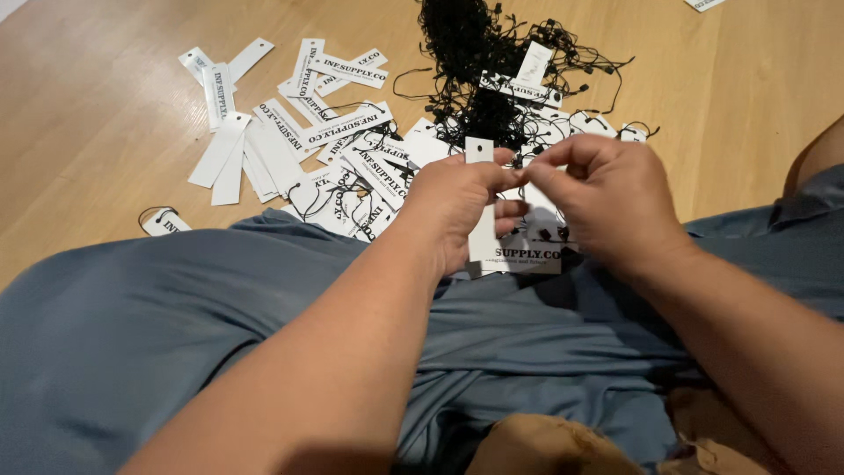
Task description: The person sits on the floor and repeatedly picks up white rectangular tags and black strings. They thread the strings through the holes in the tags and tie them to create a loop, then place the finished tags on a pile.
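Floor: pale wooden boards (105, 114), smooth, with a faint sheen.
Loose tags: flat white paper tags (290, 132) lie scattered over the floor to the left of the hands, overlapping at many angles; each is a narrow rectangle with black print, and some show a punched hole at one end.
Single tag: one strung tag (163, 220) lies alone near the left knee, well apart from the main scatter.
String pile: a tangled heap of thin black strings (479, 53) sits on the floor beyond the hands; several tags are caught in it.
Obstruction: the right hand covers the spot where its fingertips meet the held tag, so the contact point cannot be seen clearly.
Clothing: grey-blue cloth (158, 334), soft and creased, covers the lap and fills the lower picture; a tan fabric patch (545, 444) shows at the bottom edge.
Held tag: a white tag (481, 202), upright, with its punched hole at the top end, stands between the two hands above the lap.
Left hand: the left hand (448, 207) is closed on the held tag, thumb pressed near its upper end, fingers curled behind it.
Right hand: the right hand (607, 198) is pinched closed at the tag's upper edge, just beside the left thumb; whether it grips a string cannot be told.
Stack below: more printed tags (532, 251) lie under the hands, partly hidden.
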